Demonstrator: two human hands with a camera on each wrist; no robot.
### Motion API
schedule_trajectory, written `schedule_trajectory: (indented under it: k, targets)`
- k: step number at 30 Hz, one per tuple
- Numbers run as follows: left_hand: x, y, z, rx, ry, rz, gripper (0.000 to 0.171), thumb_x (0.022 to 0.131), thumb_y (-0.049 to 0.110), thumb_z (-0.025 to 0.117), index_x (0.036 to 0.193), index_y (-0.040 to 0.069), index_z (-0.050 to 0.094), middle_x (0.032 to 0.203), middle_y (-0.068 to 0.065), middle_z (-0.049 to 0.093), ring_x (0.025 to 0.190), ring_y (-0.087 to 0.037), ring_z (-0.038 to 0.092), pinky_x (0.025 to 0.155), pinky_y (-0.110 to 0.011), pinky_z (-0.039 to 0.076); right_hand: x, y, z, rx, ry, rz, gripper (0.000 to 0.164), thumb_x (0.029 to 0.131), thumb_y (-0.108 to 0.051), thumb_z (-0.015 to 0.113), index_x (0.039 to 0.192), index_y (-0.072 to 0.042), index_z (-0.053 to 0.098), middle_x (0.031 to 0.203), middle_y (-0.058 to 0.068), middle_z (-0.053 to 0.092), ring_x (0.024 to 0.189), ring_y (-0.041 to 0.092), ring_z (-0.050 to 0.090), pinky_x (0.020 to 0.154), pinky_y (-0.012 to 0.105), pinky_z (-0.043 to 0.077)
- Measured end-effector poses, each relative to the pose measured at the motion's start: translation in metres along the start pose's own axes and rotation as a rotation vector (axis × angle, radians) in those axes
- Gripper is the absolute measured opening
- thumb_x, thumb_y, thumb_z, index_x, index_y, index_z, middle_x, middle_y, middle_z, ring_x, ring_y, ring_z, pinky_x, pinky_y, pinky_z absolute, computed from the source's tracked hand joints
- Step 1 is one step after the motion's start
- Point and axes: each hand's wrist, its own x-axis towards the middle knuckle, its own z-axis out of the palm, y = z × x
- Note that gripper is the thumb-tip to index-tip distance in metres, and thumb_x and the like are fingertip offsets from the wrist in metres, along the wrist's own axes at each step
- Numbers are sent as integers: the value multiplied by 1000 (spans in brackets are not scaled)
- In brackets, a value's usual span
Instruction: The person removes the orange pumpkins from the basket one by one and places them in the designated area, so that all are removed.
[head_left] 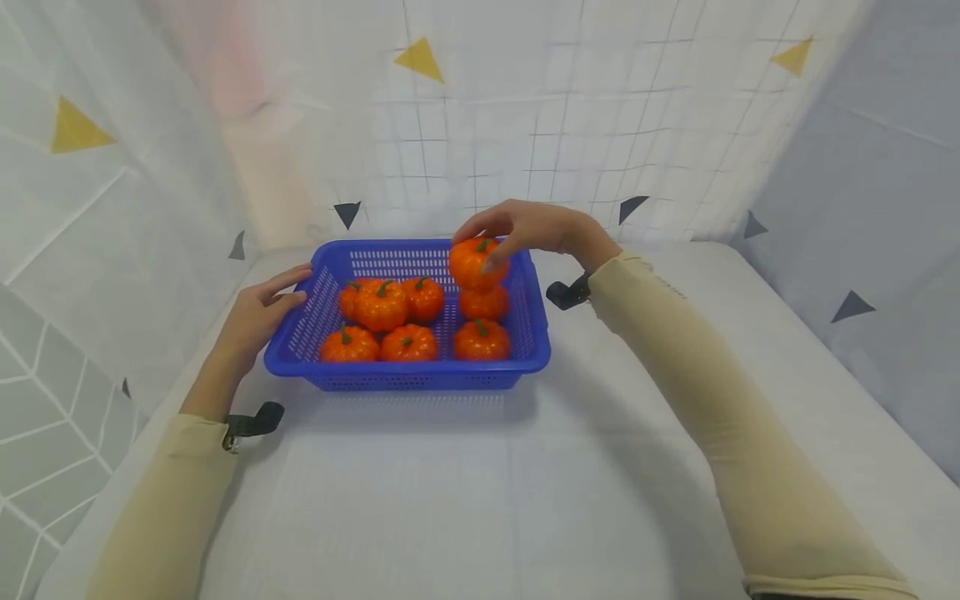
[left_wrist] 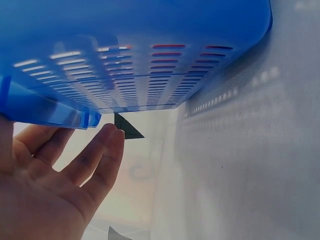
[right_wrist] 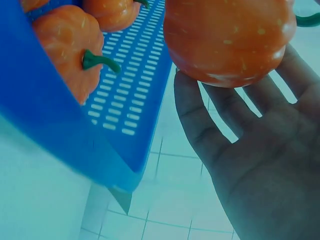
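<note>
My right hand (head_left: 536, 227) holds a small orange toy pumpkin (head_left: 472, 265) with a green stem, fingers and thumb around it, above the right part of a blue plastic basket (head_left: 408, 367). In the right wrist view the raised pumpkin (right_wrist: 230, 40) sits against the fingertips, its far side out of frame. Several similar pumpkins (head_left: 382, 306) lie in the basket, some stacked at the left and others at the right. Loosely extended, my left hand (head_left: 258, 312) rests thumb and fingertips on the left rim; in the left wrist view that hand (left_wrist: 55, 185) has its other fingers outside the basket.
The basket stands on a white-covered table (head_left: 405, 492). Behind it hangs a pale sheet (head_left: 510, 108) with a grid and yellow and dark triangles. Grey-white sheets (head_left: 892, 208) enclose the sides. Each wrist carries a dark strap-on camera (head_left: 255, 420).
</note>
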Motion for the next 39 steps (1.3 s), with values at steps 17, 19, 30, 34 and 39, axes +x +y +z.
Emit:
schedule_trajectory:
  k: [17,19,30,34,39]
  targets:
    - [-2,-3,-2,14,4,10,54,108,37,57,158,18,48,163,-7,41,145,-38,41,113,-56,39,-20,-2,-16,-40,55,25,55,87,-18,81,140,-17,66,135,5,65,126,24,57,108,46,47]
    - [-3,-3,-3,15,5,11,54,108,37,57,158,17,48,163,-7,41,145,-38,42,114,-55,39,-22,-1,-19,-50,68,38,54,87,-19,81,140,-18,66,133,5,66,125,24,58,108,48,45]
    - [-4,-2,-2,18,5,6,54,108,38,57,157,17,49,163,-7,41,145,-38,41,114,-56,38,-33,10,-33,-76,142,87,52,88,-22,80,138,-21,67,132,3,66,126,23,55,110,52,40]
    - [-4,-2,-1,19,12,7,53,108,37,58,157,17,50,162,-6,42,145,-37,42,114,-55,39,-37,14,-37,-63,149,89,50,88,-22,81,137,-23,68,132,4,66,125,25,56,108,52,41]
    - [-3,-1,0,27,12,13,52,109,34,56,157,17,49,162,-8,42,144,-41,42,113,-57,39,-41,19,-41,-64,164,112,50,89,-22,80,137,-19,67,131,6,65,125,26,54,109,52,40]
